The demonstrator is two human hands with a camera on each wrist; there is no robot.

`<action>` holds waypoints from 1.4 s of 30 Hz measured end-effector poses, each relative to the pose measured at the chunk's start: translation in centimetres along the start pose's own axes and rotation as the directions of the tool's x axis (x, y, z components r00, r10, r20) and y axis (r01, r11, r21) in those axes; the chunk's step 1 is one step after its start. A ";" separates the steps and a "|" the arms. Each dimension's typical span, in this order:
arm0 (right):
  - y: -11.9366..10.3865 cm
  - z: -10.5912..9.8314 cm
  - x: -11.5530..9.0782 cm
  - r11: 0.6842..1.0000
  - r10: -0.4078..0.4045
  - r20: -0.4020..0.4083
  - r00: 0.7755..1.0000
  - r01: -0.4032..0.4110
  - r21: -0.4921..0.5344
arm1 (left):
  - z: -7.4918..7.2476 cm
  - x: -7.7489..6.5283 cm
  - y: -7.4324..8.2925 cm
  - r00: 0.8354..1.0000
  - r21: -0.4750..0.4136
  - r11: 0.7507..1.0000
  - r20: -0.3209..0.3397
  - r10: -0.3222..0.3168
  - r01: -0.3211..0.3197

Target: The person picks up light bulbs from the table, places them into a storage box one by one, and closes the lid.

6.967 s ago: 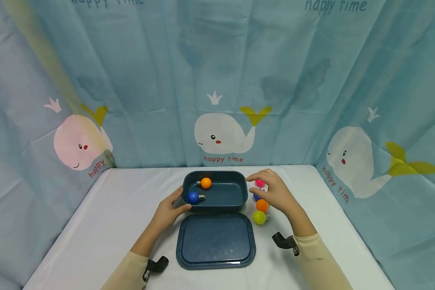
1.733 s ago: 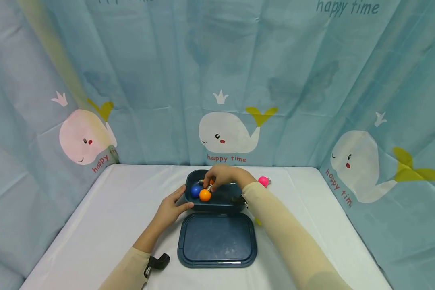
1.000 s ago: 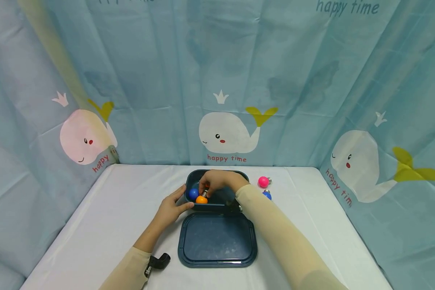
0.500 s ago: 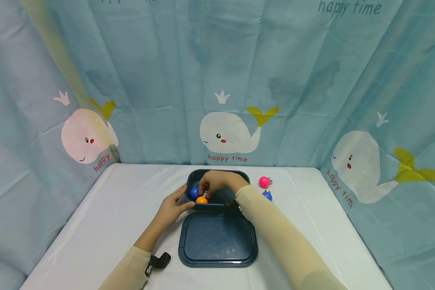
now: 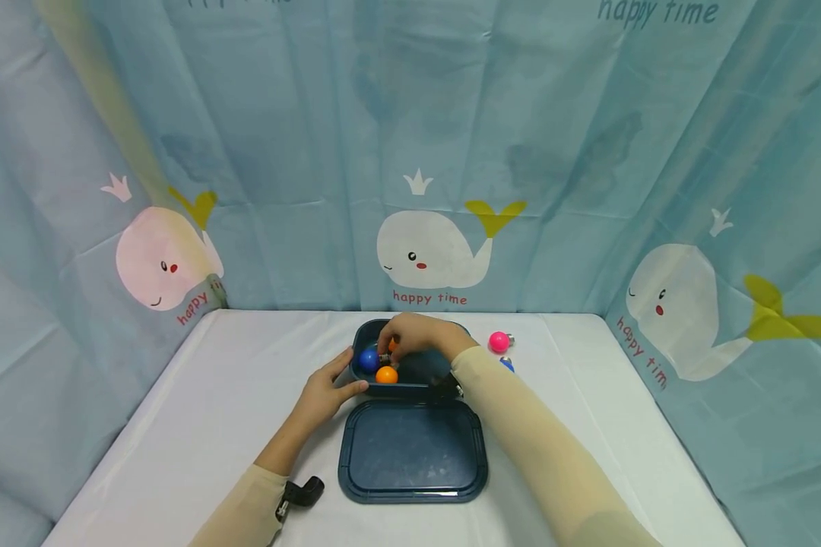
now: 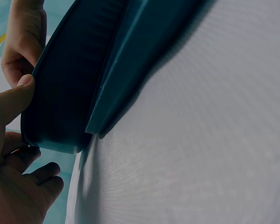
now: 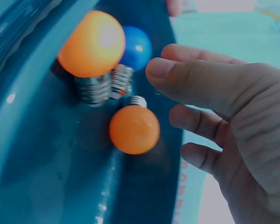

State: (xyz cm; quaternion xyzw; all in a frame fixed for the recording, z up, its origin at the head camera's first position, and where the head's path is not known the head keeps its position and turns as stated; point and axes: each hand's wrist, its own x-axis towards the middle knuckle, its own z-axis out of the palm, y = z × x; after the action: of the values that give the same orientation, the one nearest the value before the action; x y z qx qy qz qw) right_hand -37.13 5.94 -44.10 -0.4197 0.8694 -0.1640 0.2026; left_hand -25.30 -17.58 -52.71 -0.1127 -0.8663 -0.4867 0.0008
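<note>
My left hand (image 5: 321, 395) grips the near left corner of a dark blue box (image 5: 420, 371), its thumb over the rim in the left wrist view. Over the box's left half, my right hand (image 5: 416, 336) has fingers parted with nothing between them, just off the light bulbs inside. A blue light bulb (image 5: 368, 360) lies at the left end. One orange light bulb (image 5: 386, 374) sits by the near wall; another orange light bulb (image 7: 134, 130) lies at the far side, mostly behind my hand in the head view. Their metal screw bases come close together in the right wrist view.
A flat dark blue lid (image 5: 413, 452) lies right in front of the box. To the box's right, a pink light bulb (image 5: 499, 342) and a blue light bulb (image 5: 508, 365), partly behind my right sleeve, lie on the white cloth (image 5: 212, 403).
My right hand moved from the bulbs at the right into the box with an orange bulb, lowered it by the near wall and let go, then rose slightly. The left hand stayed at the corner.
</note>
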 end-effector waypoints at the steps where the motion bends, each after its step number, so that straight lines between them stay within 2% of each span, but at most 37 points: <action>1: -0.1 -0.2 -0.3 1.000 -0.005 -0.009 1.000 0.005 -0.001 | 0.0 0.0 0.0 1.000 0.001 1.000 0.000 0.000 0.000; 5: -0.7 -1.2 -2.1 0.999 -0.031 -0.063 0.998 0.032 0.017 | 0.1 0.0 0.0 1.000 0.003 1.000 0.004 -0.006 0.006; 9: -1.0 -2.0 -4.1 0.998 -0.044 -0.152 0.987 0.050 0.033 | -0.1 -0.1 0.1 1.000 0.003 1.000 0.005 -0.018 0.018; 14: -1.2 -2.7 -6.5 1.000 -0.025 -0.256 0.966 0.024 -0.006 | -0.3 0.0 0.3 1.000 -0.003 1.000 -0.002 -0.030 0.030; 22: -1.0 -2.4 -10.1 0.999 0.000 -0.359 0.933 -0.013 -0.034 | -0.2 0.0 0.1 1.000 -0.006 1.000 -0.006 -0.025 0.025; 27: -0.3 -1.7 -12.5 1.000 0.003 -0.434 0.901 -0.011 -0.017 | -0.1 -0.1 0.0 1.000 -0.008 1.000 0.002 -0.021 0.021; 33: 0.2 -1.0 -15.3 0.998 0.023 -0.539 0.842 0.007 0.055 | 0.0 0.1 0.1 1.000 -0.001 1.000 0.000 -0.009 0.009; 42: 0.8 0.7 -18.9 0.993 0.072 -0.601 0.796 0.001 0.120 | 0.1 0.2 0.0 1.000 0.006 1.000 0.003 -0.007 0.007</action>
State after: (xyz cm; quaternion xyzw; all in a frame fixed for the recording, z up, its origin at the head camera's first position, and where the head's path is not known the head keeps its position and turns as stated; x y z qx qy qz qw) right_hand -26.60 21.40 -40.95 -0.3168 0.8855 -0.3348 -0.0583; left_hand -25.46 -17.50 -52.75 -0.1103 -0.8682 -0.4838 -0.0020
